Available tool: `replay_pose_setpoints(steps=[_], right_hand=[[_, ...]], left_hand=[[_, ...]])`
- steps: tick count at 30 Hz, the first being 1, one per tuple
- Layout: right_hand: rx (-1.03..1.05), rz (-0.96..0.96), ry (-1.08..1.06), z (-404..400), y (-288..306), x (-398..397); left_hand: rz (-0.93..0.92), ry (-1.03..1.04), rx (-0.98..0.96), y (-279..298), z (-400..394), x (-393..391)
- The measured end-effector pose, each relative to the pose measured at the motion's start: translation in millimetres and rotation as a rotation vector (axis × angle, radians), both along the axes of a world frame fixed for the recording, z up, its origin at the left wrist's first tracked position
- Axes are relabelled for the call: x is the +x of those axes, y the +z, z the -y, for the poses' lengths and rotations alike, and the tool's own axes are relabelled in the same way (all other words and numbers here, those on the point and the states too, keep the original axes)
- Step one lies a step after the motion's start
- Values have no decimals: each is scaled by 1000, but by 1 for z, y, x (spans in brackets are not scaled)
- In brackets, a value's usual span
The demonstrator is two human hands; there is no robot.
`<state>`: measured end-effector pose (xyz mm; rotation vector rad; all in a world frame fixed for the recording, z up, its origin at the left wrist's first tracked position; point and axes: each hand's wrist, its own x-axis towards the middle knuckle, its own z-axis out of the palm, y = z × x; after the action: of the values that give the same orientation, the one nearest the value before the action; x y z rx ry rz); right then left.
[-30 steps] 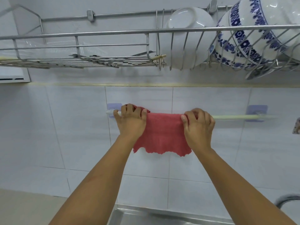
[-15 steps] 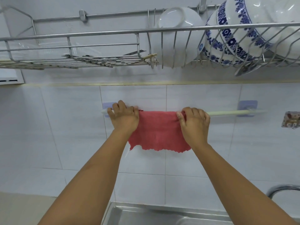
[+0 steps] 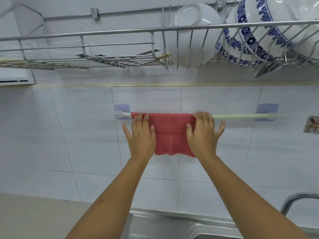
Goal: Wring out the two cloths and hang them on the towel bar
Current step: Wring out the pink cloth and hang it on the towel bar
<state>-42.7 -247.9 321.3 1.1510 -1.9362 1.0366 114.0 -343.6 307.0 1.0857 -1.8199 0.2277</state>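
Observation:
A red cloth (image 3: 170, 133) hangs draped over the pale green towel bar (image 3: 241, 116) on the tiled wall, its wavy lower edge free. My left hand (image 3: 140, 135) lies flat on the cloth's left side, fingers spread. On the cloth's right side my right hand (image 3: 202, 133) also rests flat with fingers apart, fingertips at the bar. Neither hand grips the cloth. No second cloth is in view.
A wire dish rack (image 3: 155, 30) hangs above, holding a white bowl (image 3: 193, 31) and blue-patterned bowls (image 3: 250, 31). The steel sink's rim (image 3: 172, 219) runs along the bottom and a faucet (image 3: 296, 199) curves in at lower right. A small wall hook (image 3: 311, 125) sits right of the bar.
Both hands let go of the cloth's top edge at the bar and opened flat against the hanging cloth, sliding slightly down. The cloth now hangs spread wider on the bar.

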Motion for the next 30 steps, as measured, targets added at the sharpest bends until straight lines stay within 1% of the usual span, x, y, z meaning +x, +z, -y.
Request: replay_pose_setpoints(steps=[3,6,8,10,12,14,16,20,24,30], right_hand=[[117,-8,-24,2,-2,-2],[180,-18,-44,2,5,-6],[192,-15,-44,1,11,-8],[162,26,-14,-1,20,-9],[99,70,24,-4,26,-9],[70,29,30,-9,23,-8],[110,-23,24,-13,12,-5],[202,-52,-7,-11,2,-10],[242,-45,-33,-9,11,-16],[266,-52,-37,-12,4,-13]], left_hand=[[79,23,62,2,8,6],[139,53,111,17,16,14],[158,40,159,27,22,20],[140,-1,206,34,23,24],[71,-18,178,34,16,24],[23,-19,136,27,5,22],[69,-15,154,19,1,20],[170,49,181,18,14,24],[213,81,192,23,20,32],[228,72,205,17,18,42]])
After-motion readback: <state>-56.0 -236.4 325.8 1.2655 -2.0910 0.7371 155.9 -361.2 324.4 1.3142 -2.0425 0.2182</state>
